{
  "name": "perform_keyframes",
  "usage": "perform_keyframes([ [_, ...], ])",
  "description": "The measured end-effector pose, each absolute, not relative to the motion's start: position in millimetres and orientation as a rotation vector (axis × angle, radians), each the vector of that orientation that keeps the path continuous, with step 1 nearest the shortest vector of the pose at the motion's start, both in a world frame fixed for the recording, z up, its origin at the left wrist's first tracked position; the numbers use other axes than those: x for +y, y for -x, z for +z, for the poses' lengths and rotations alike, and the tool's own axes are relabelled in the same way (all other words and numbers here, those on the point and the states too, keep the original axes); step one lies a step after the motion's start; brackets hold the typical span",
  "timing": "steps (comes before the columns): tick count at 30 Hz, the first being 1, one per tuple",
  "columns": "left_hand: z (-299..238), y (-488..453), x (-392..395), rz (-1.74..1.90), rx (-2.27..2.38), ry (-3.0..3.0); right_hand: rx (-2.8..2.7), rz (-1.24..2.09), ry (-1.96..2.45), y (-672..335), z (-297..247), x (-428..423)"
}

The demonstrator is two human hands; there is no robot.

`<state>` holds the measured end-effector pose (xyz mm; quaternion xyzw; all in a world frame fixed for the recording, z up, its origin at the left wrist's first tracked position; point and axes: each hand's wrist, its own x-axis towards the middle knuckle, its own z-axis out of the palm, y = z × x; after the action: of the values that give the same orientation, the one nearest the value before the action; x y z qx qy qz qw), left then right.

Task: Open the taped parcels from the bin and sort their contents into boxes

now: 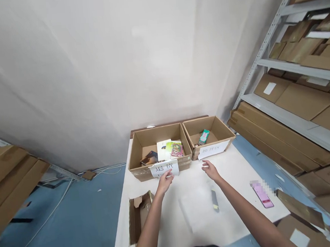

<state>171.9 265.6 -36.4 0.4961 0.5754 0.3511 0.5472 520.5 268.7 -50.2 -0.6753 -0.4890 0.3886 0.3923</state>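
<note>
My left hand (165,181) is at the front of the larger cardboard box (142,175), by its handwritten paper label (172,167); its fingers are loosely bent and apart, and I see nothing in them. In that box lie several books or booklets, among them a white one (162,153) and a pink one (176,150). Over the table, just in front of the smaller cardboard box (225,128), hovers my right hand (210,169), fingers apart and holding nothing. A teal packet (204,136) leans inside the smaller box. Between my forearms lies a utility knife (215,200) beside a pale, filmy sheet (193,209).
An open cardboard box (132,221) stands on the white table (173,229) by my left forearm. A pink phone (262,195) lies near the right edge. Shelves (300,67) loaded with cartons rise on the right, and more cartons (9,181) stand at left. The wall is behind.
</note>
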Motion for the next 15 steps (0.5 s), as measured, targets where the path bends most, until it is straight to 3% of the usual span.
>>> perform_keyframes([
  [8, -153, -259, 134, 0.095, 1.527, -1.431, -1.434, 1.022, 2.303, -609, -160, 125],
  [15, -193, -312, 60, -0.289, 1.507, -1.625, -1.687, 1.023, 2.406, -625, -206, 60],
])
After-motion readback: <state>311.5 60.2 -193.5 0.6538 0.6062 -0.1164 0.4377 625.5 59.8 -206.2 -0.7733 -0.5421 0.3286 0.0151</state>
